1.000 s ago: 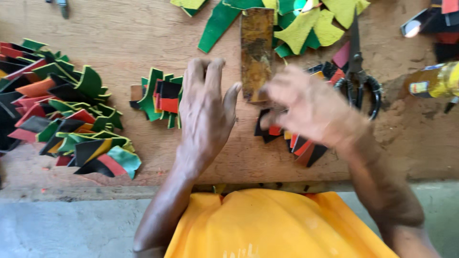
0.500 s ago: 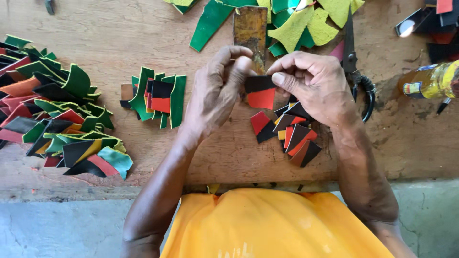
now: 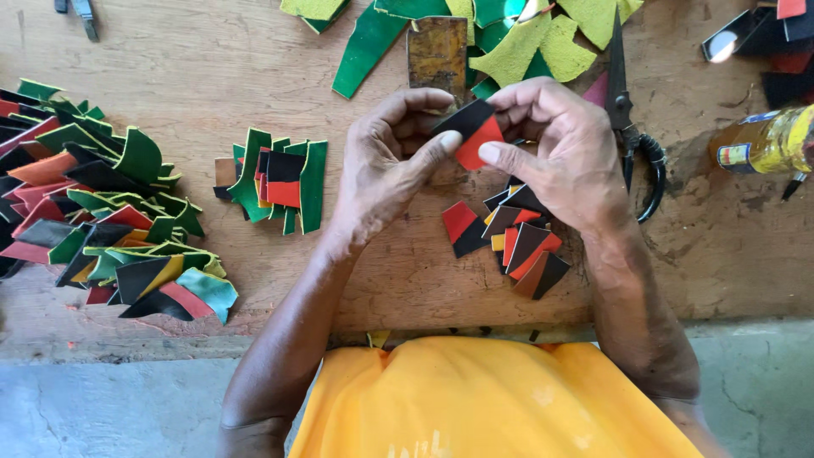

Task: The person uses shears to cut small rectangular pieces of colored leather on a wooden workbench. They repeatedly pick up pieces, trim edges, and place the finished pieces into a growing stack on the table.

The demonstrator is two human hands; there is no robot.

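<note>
Both hands are up over the middle of the wooden workbench [image 3: 212, 76], forearms coming in from the lower edge and angled toward each other. Left hand [image 3: 386, 165]: fingers curled, thumb stretched right, thumb tip pressed on the lower left edge of a small black-and-red leather piece [image 3: 471, 131]. Right hand [image 3: 564, 153]: fingers arched over the top, thumb pointing left against the red half. So both hands are pinched shut on the same piece, held between the thumbs and fingertips above the bench, tilted, black half up-left, red half down-right.

Directly below the hands, a loose pile of black, red and orange cut pieces [image 3: 509, 237] lies on the bench. Left of the left hand, a small stack of green, black and red pieces [image 3: 280, 178]. Far left, a big heap of mixed coloured pieces [image 3: 102, 220].

Behind the hands: a rusty flat metal block [image 3: 437, 47] and green and yellow-green offcuts [image 3: 526, 38]. Black-handled scissors [image 3: 627, 127] lie just right of the right hand, blades pointing away. One container only: a bottle [image 3: 763, 140] lying on its side at the right edge, yellowish content, cannot tell what kind.
</note>
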